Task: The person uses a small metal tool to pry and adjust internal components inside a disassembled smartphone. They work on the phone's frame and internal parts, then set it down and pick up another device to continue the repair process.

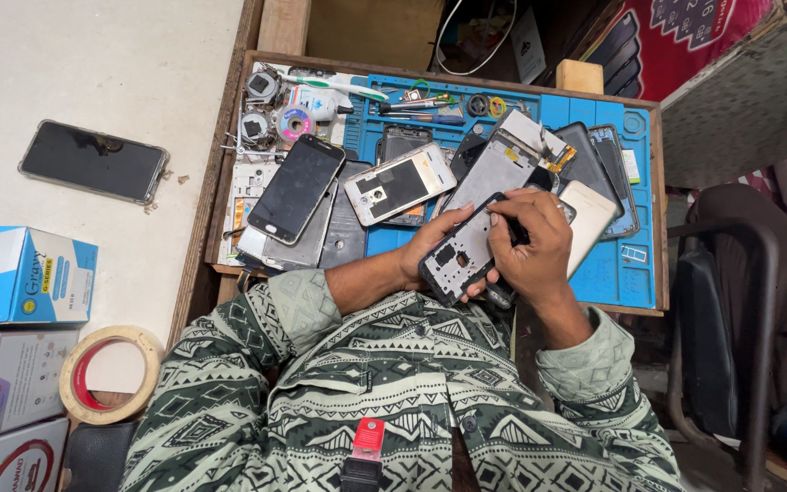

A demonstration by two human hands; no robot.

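Phone frame (462, 255) above mat (626, 273), tape roll (109, 374) far left

Phone parts (393, 182) crowd the blue mat (626, 273) — only its right corner lies bare.

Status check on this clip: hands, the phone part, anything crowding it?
Left hand cradles the phone frame. Right hand pinches a dark tool at its top edge. Loose phones crowd the blue mat behind.

Matt blue rubbery mat (626, 273), glossy glass phone (93, 161), wooden tray (222, 155)
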